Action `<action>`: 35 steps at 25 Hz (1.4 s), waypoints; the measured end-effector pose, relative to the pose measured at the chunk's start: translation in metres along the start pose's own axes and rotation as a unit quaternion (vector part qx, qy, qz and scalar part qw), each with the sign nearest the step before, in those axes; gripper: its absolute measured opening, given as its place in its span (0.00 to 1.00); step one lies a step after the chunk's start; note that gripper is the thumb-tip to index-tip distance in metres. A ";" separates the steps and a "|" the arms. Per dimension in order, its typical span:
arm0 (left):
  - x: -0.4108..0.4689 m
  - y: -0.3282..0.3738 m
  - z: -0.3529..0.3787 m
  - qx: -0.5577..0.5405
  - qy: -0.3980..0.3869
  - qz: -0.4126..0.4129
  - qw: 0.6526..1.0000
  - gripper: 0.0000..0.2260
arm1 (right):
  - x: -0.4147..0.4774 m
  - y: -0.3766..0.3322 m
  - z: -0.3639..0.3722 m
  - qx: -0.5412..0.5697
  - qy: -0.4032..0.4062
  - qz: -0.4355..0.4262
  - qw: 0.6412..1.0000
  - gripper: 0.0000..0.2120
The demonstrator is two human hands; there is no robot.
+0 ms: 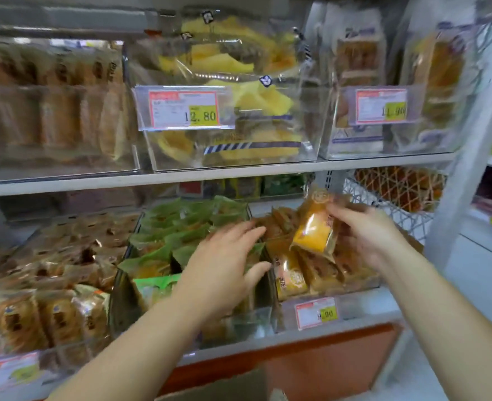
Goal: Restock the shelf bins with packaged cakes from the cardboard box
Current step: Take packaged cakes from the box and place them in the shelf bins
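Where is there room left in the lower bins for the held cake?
Only the front of the middle bin, below the left hand, looks sparse. The orange-pack bin under the held cake and the brown-cake bin are packed.

Price label (184, 107) reading 12.80 is hanging at upper centre. A second label (381, 105) is hanging to its right, digits blurred. A third label (315, 313), ending .90, is sitting near right. White lattice basket (383, 204) is standing far right, beside the white upright (467, 157). Orange panel (311, 360) is running below.

The right hand (365, 237) pinches an orange cake packet (312, 228), at three o'clock from the flat left hand (224, 267), over a clear bin (366, 296).
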State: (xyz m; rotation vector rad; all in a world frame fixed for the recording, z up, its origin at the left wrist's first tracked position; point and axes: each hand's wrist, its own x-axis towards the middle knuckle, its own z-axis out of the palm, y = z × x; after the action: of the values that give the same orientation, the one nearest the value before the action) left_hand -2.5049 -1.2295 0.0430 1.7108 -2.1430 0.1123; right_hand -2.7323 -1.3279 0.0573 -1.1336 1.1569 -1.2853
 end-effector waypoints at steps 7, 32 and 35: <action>0.021 -0.027 0.018 0.075 -0.108 -0.057 0.990 0.24 | 0.092 0.008 0.044 -0.083 -0.062 0.016 0.994 0.09; 0.082 -0.018 -0.008 -0.209 -0.043 -0.075 0.974 0.40 | 0.095 -0.034 0.009 -0.216 -0.402 0.064 0.888 0.42; 0.112 -0.011 -0.006 -0.171 -0.107 -0.018 0.979 0.39 | 0.090 -0.032 0.018 -0.161 -0.363 0.040 0.917 0.34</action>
State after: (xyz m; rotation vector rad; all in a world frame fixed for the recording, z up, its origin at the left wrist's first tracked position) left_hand -2.5127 -1.3334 0.0863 1.6141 -2.1243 -0.4447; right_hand -2.7204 -1.4175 0.0921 -1.6043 0.8372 -0.5140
